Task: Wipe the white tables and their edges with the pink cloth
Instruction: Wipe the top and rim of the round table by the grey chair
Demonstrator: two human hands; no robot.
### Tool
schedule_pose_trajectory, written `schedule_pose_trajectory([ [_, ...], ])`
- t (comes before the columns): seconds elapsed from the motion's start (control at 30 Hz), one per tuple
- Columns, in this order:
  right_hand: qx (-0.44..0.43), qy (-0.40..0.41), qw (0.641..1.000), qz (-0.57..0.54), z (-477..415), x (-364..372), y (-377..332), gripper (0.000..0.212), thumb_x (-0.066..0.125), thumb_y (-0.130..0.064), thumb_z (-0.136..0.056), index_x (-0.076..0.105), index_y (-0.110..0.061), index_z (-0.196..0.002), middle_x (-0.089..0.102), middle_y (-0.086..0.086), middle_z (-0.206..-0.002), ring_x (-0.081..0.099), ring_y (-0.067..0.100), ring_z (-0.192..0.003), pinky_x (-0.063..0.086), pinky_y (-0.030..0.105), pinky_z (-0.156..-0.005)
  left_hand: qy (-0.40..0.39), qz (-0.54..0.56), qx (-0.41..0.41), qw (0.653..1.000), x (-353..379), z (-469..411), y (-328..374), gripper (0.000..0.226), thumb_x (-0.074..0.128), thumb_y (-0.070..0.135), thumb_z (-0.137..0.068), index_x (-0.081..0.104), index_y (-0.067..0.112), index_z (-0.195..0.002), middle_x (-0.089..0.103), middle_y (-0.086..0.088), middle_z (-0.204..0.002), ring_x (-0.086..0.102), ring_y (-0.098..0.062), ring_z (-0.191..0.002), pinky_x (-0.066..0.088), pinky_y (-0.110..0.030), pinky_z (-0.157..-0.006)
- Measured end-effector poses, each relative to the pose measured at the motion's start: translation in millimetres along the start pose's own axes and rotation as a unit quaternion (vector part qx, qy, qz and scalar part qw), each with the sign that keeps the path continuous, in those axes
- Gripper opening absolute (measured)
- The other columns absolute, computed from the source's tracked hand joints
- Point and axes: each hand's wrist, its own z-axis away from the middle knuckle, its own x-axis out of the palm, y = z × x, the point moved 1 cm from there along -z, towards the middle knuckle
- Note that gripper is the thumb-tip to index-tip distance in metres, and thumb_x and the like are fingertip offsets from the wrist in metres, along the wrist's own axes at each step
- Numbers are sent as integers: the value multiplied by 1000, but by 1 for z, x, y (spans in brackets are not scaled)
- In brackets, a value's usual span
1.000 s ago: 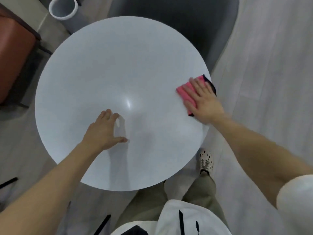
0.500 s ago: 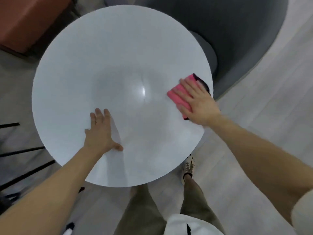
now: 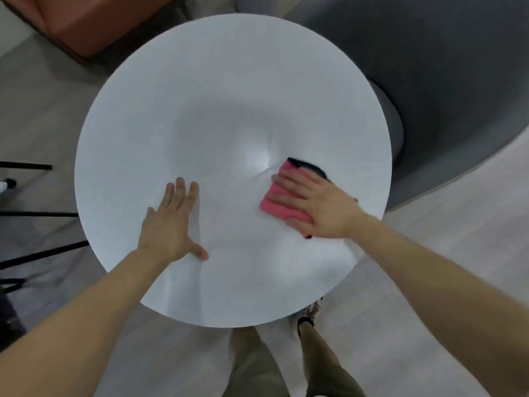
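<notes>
Looks like a café or lounge-type seating area to me. There's a small round white table (image 3: 229,110) with a curved grey upholstered armchair (image 3: 443,81) tucked at its far right edge, a rust-orange cushioned seat (image 3: 86,21) off the far left, thin black chair legs (image 3: 37,213) and pale wood-look flooring (image 3: 429,282).

I see the table (image 3: 229,110) in the middle, with my legs (image 3: 257,365) at its near edge. My left hand (image 3: 169,224) lies flat on the near-left part of the top. My right hand (image 3: 320,204) lies flat on the cloth (image 3: 274,203), on the near-right part, inside the rim. The two hands are well apart. A chair (image 3: 443,81) stands behind and right of the table, a seat (image 3: 94,21) behind and left. Rods (image 3: 37,213) lie on the floor (image 3: 446,253) to the left.
</notes>
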Motion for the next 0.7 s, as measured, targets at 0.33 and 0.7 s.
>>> schedule_pose_trajectory([
  [0.33,30,-15,999,-15,-88,49,-116,61,40,-48,-113,34,-25,-169,17,16,-179,6,35,-167,10,62,-131,10,31,-2,999,-1,3,-1,178,95,79,-43,-30,41,-164,-33,7,-175,-24,-16,-164,20,-64,-130],
  [0.7,431,114,893,60,-124,-8,74,62,27,-48,-112,20,-31,-172,18,18,-178,10,37,-166,7,63,-132,18,25,-10,999,3,0,2,179,96,75,-49,-41,40,-158,-42,6,-171,-31,-17,-161,14,-65,-132],
])
